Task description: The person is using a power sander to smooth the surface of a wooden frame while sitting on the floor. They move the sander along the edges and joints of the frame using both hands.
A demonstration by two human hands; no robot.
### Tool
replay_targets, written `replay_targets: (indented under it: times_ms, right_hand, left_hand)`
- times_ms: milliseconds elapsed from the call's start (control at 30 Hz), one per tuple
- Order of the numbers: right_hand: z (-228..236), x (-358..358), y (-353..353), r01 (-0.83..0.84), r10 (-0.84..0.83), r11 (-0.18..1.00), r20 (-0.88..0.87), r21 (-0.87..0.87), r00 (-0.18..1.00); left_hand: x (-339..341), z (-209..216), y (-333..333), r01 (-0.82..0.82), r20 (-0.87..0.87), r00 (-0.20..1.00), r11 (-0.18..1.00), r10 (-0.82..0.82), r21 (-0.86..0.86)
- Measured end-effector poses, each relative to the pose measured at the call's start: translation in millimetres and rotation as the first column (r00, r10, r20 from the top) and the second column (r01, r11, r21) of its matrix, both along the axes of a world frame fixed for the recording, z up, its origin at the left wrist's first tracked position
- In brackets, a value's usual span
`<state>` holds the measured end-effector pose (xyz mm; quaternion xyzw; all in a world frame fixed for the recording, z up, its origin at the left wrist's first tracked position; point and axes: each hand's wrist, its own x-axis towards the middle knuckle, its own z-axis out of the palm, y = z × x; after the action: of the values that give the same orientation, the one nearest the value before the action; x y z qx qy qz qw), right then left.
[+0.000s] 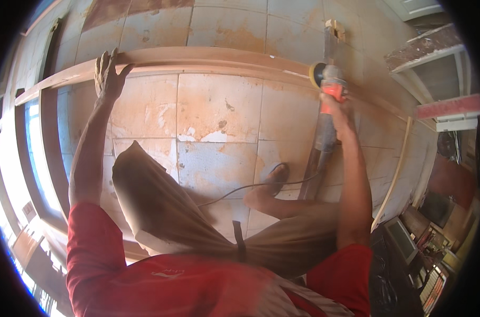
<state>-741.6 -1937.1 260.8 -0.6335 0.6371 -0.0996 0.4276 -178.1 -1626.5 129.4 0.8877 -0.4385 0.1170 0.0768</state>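
A long wooden beam lies across the far side in front of me. Near its left end my left hand rests on it, fingers stretched out and thumb apart. At the far right my right hand is closed round an angle grinder with a red and dark grey body. The grinder's yellow-edged disc meets the beam's right part; whether it presses on the wood I cannot tell. From the grinder's lower end a dark cord runs left across the floor to my leg.
A dark wooden support lies beneath the beam's right part. Pale tiles with reddish dust cover the floor. On the left stands a wooden frame. Painted frames and a thin wooden strip lie to the right. My bare foot is near the cord.
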Motion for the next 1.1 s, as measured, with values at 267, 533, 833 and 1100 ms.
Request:
replay_targets:
  times_ms: [267,533,833,1100]
  right_hand:
    - [1.8,49.2,17.1,0.001,-0.001,1.000,0.014,0.017,1.000]
    - [-7.6,93.6,58.1,-0.229,0.225,0.973,-0.104,-0.028,0.969]
    - [12.5,96.4,54.1,-0.114,0.113,0.993,-0.034,-0.017,0.993]
    - [3.1,195.1,113.1,-0.327,0.326,0.944,-0.028,-0.036,0.945]
  left_hand:
    - [36.6,5.8,37.6,0.037,-0.030,0.999,0.999,-0.036,0.020]
    - [37.2,1.9,38.5,0.011,-0.041,0.999,1.000,-0.010,0.017]
    - [41.1,14.2,31.4,0.035,-0.021,0.999,0.998,-0.034,0.045]
    - [44.2,27.2,33.3,0.046,-0.089,0.995,0.997,-0.040,0.066]
